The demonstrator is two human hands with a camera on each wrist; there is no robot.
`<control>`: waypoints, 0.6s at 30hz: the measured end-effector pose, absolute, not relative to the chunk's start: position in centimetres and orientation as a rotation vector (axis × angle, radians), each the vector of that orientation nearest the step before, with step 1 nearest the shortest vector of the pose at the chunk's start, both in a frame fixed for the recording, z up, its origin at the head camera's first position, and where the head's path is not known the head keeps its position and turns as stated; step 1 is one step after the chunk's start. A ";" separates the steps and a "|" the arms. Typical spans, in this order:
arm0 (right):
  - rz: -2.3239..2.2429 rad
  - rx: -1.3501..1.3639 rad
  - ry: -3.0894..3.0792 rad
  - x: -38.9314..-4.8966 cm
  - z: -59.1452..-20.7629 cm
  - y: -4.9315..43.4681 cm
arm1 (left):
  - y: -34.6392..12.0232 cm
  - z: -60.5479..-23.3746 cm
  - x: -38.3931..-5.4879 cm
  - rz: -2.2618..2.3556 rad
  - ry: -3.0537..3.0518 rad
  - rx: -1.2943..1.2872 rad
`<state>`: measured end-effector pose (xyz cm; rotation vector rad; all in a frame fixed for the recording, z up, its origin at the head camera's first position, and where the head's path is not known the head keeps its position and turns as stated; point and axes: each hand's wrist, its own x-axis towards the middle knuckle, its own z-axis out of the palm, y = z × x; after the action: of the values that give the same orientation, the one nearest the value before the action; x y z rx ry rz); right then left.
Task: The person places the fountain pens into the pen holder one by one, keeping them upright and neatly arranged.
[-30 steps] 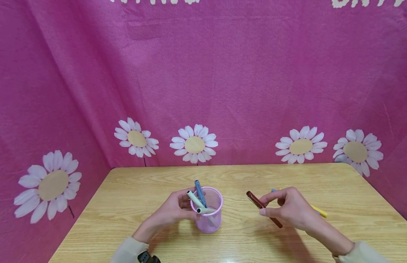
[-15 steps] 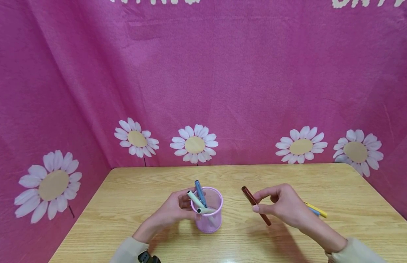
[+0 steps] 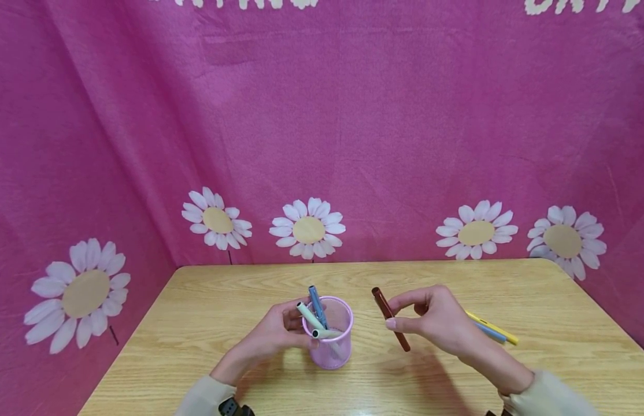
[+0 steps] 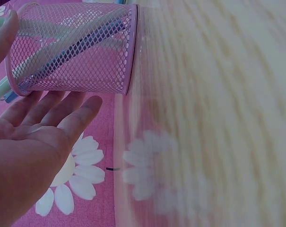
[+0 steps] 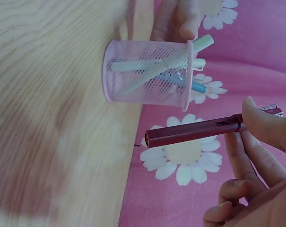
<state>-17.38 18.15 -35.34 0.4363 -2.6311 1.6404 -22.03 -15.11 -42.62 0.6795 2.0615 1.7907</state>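
A pink mesh pen cup (image 3: 332, 353) stands upright on the table, two pale green pens (image 3: 307, 314) and a blue pen (image 3: 315, 300) leaning in it. My left hand (image 3: 272, 332) holds the cup from the left, thumb near the rim and fingers along the far side. To the right of the cup, my right hand (image 3: 440, 318) pinches a dark red pen (image 5: 190, 132) between thumb and fingers. The pen is tilted in the air, its clip end up and its other end pointing down toward the table in the right wrist view.
On the wooden table (image 3: 223, 289), a yellow pen (image 3: 511, 339) and a blue pen (image 3: 495, 334) lie side by side, partly behind my right wrist. A pink curtain (image 3: 384, 144) with daisies hangs behind the table and along its left side.
My right hand has moved left toward the cup with the red pen, which has turned more upright. More of the yellow and blue pens now shows. The left hand and cup have stayed put.
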 end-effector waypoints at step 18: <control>1.703 0.470 -2.543 -17.8 -34.2 15.4 | -15.1 -42.5 -21.9 1.794 2.066 0.678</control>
<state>-17.83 15.35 -34.19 0.4704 -2.5428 1.7028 -21.94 -15.09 -42.54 0.6784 2.0662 1.7944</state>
